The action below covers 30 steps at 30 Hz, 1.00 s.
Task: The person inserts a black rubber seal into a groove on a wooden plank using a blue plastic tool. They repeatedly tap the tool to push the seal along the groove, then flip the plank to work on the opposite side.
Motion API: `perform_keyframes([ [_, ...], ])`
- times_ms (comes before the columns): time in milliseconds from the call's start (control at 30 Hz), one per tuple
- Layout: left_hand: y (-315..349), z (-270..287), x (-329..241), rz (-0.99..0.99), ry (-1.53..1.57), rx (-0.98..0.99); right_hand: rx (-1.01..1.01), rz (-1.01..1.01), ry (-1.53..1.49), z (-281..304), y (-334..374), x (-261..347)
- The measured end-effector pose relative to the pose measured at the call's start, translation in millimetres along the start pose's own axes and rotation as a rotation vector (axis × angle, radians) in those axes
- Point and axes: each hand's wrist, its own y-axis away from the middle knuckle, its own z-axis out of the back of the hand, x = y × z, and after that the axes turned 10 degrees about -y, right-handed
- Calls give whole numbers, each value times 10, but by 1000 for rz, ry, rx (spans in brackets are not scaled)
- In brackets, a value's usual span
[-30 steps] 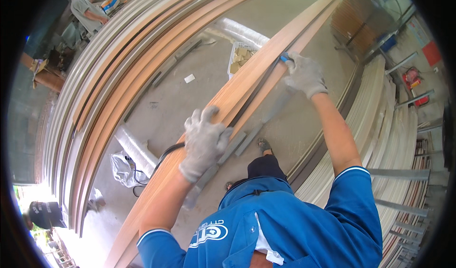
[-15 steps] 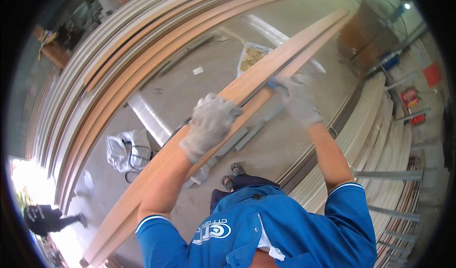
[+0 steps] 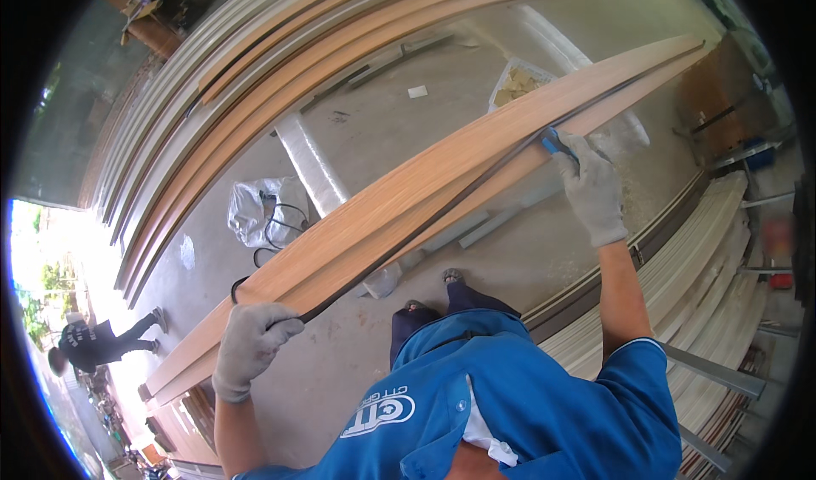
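Across the view, from lower left to upper right, lies a long wood-coloured board (image 3: 408, 178) with a lengthwise step. A thin black flexible strip (image 3: 442, 210) runs along that step and lifts off toward me at its near left part. My left hand (image 3: 253, 348), in a pale grey glove, is closed around the strip beside the board's near side. My right hand (image 3: 592, 189), gloved too, is closed on a small blue hand tool (image 3: 557, 142), whose tip meets the strip at the step. The exact kind of tool cannot be made out.
More long boards (image 3: 280, 131) lie stacked beyond, with wrapped supports (image 3: 310, 165) on the floor. A plastic bag (image 3: 255, 212) with black strip sits nearby. At right, pale profiles (image 3: 680, 267) rest on metal rack arms (image 3: 714, 369). Another person (image 3: 102, 344) stands far left.
My left hand has come off the board's top and moved down-left, drawing the black strip out. My right hand with the blue tool has moved right along the board. The view has shifted.
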Motion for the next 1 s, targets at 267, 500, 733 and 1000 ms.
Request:
perform_keyframes([
  [267, -204, -205, 153, -375, -397, -274, -124, 114, 126, -93, 56, -13],
  [500, -395, -348, 432, -495, -504, -622, -232, 8, 183, -237, 125, 165],
  [733, -436, -202, 494, -586, 177, -353, -199, -159, 201, -254, 112, 319],
  [1000, -237, -366, 386, -448, 365, -158, -195, -242, 153, -261, 139, 390],
])
